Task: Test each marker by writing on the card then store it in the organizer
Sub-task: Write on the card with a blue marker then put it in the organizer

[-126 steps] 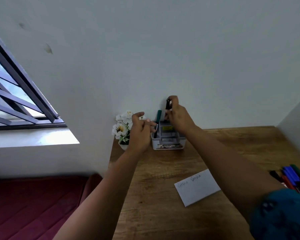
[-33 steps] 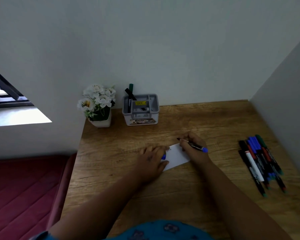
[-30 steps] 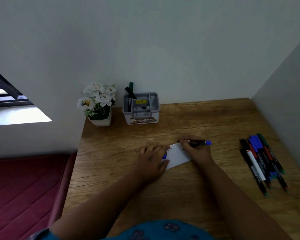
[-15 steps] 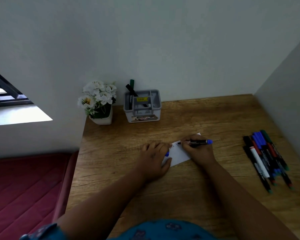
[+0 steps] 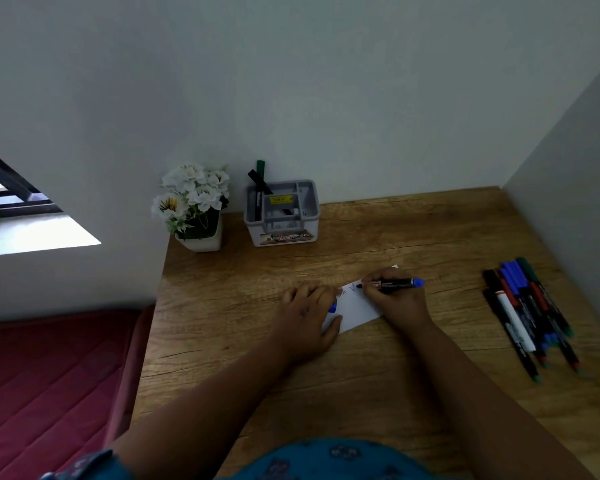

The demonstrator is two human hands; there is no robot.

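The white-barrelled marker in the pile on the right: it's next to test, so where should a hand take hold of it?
Probably the bare white mid-barrel of the white-barrelled marker, pinched from above. It lies flat among the other markers, so its sides are crowded, only the top is exposed, and its ends run in among neighbours.

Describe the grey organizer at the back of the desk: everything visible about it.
The organizer is a small grey box that looks like plastic, with rounded corners and an insert dividing its top into several compartments. A yellow sticker sits on the insert and a printed label runs along its front base. It stands upright on the wooden desk close to the wall, just right of the flower pot, not touching it. A black marker and a green marker stick out of its left rear compartment.
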